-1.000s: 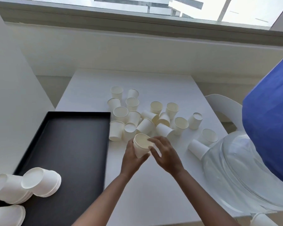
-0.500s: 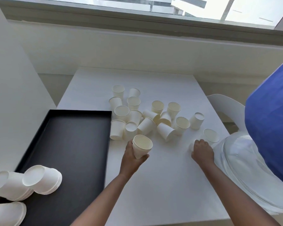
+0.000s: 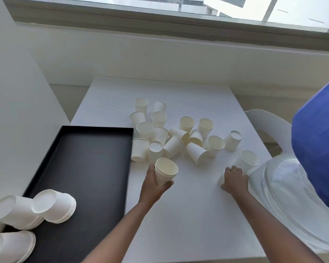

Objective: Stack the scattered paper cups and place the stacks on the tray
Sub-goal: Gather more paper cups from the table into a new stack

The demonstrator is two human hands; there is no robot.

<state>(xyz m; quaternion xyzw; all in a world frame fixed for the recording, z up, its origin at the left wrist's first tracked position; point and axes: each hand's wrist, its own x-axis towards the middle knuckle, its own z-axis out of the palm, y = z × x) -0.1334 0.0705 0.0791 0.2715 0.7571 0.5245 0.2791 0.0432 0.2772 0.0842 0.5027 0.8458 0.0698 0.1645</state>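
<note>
Left hand (image 3: pixel 153 186) gripped a short stack of paper cups (image 3: pixel 166 173) beside the black tray (image 3: pixel 87 168), while the right hand (image 3: pixel 235 180) curled its fingers over a mostly hidden cup (image 3: pixel 221 182) on the table (image 3: pixel 188 215).

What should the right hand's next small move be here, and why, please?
Probably lift the cup under the right hand and nest it into the stack held in the left hand: the right fingers curl over that cup, and the stack's mouth faces up.

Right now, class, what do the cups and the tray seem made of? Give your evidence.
Paper cups: likely thin paper, matte cream-white, with rolled rims. Tray: matte black, thin upright walls; plastic or coated metal, cannot tell which.
</note>
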